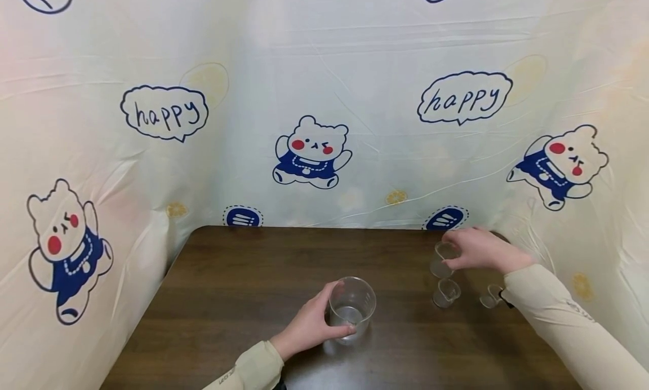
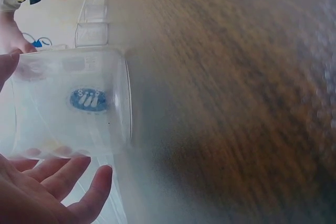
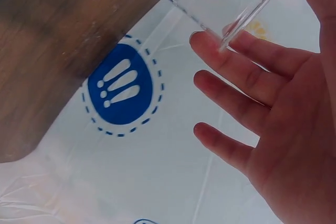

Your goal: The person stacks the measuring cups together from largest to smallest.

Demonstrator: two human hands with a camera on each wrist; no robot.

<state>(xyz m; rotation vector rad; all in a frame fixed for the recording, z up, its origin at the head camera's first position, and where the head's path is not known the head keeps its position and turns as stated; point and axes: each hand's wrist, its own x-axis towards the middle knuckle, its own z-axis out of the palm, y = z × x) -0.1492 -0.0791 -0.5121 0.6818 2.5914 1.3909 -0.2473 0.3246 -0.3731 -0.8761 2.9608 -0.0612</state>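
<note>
My left hand [image 1: 309, 325] grips a large clear glass beaker [image 1: 353, 305] near the front middle of the table, thumb on the near side and fingers round the left. In the left wrist view this beaker [image 2: 73, 103] has its base close to the wood. At the back right, my right hand [image 1: 479, 250] holds a medium glass beaker [image 1: 440, 263] by its upper part. The right wrist view shows that beaker [image 3: 226, 3] between thumb and fingertips, the lower fingers spread; whether it touches the table I cannot tell. A small beaker [image 1: 446, 294] stands just in front of it.
An even smaller glass beaker [image 1: 490, 297] stands by the right sleeve, partly covered by it. The dark wooden table [image 1: 243, 277] is bounded by a pale printed curtain [image 1: 324, 69] at the back and both sides.
</note>
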